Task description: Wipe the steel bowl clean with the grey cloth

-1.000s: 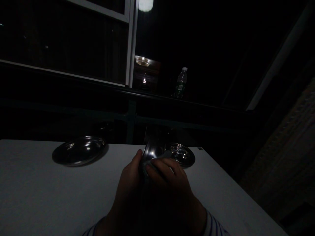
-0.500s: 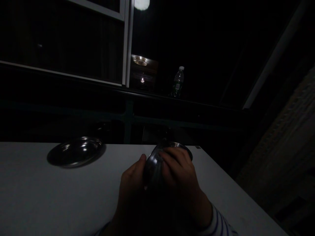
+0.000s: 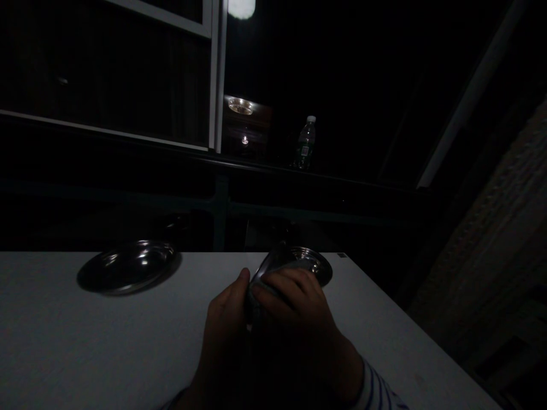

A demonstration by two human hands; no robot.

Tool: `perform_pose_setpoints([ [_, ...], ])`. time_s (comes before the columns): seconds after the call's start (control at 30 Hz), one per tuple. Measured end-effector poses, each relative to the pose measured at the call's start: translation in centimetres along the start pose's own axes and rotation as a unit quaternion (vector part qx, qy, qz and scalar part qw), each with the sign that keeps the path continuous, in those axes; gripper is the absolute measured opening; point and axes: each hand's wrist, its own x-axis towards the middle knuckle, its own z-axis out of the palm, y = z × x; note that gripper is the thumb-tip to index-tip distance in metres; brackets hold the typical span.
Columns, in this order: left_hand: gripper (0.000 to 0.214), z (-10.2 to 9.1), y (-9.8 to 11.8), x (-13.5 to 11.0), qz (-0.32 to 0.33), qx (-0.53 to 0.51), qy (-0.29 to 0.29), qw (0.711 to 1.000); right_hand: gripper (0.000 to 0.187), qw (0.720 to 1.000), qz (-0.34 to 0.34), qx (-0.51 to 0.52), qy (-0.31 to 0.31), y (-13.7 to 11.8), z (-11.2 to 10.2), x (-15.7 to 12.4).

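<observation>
Tilted up on its edge, a shiny metal plate is gripped at its left side by my left hand, the thumb along the rim. My right hand presses a greyish cloth against the plate's inner face, fingers bent over it. Much of the plate and its lower part are hidden by my hands and the dark. Just behind my right hand, another metal plate rests on the white table. A wider, shallow metal dish sits at the far left of the table.
A plastic bottle with a white cap stands on the dark ledge beyond the table. Behind is a window frame with lamp reflections. The table's right edge slants toward me; a textured curtain-like surface hangs at right.
My right hand has slid left and slightly down across the held plate, showing more of the cloth and the plate behind. My left hand keeps its grip. The view has shifted slightly.
</observation>
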Motion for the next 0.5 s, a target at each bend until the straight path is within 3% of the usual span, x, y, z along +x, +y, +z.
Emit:
perform_pose_setpoints([
  [0.1, 0.014, -0.3, -1.5, 0.9, 0.004, 0.011, 0.001, 1.0, 0.021, 0.999, 0.037, -0.003, 0.013, 0.6, -0.3, 0.1],
  [0.2, 0.018, -0.4, -2.6, 1.4, 0.059, 0.042, -0.027, 0.997, 0.024, 0.995, 0.102, 0.02, -0.006, 1.5, -0.8, 0.1],
  [0.33, 0.032, -0.3, -2.7, 0.8, 0.101, 0.059, -0.058, 0.991, 0.023, 0.984, 0.173, 0.038, 0.005, 2.4, -1.1, -0.2],
  [0.5, 0.04, -0.1, -1.7, -0.1, 0.166, 0.079, -0.082, 0.98, 0.025, 0.992, 0.116, 0.033, -0.019, 1.7, -1.2, 0.0],
])
